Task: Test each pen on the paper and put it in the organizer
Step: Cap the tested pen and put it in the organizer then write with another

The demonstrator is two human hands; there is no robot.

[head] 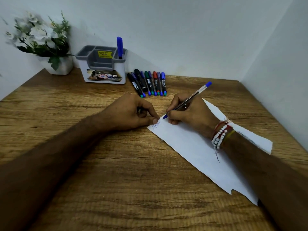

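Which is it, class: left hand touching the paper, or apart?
Touching. In the head view the left hand rests its thumb tip on the paper at its corner, with no gap.

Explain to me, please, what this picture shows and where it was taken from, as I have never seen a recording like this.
There is no machine here: a person works with bare hands, and the one picture comes from a camera worn on their head, looking down. On the brown wooden table lies a white sheet of paper. The right hand holds a clear ballpoint pen with a blue end, its tip at the paper beside some blue writing; the left hand steadies the paper's corner with thumb and forefinger. Behind are a grey-and-white plastic organizer holding one blue marker and a row of capped markers lying beside it.
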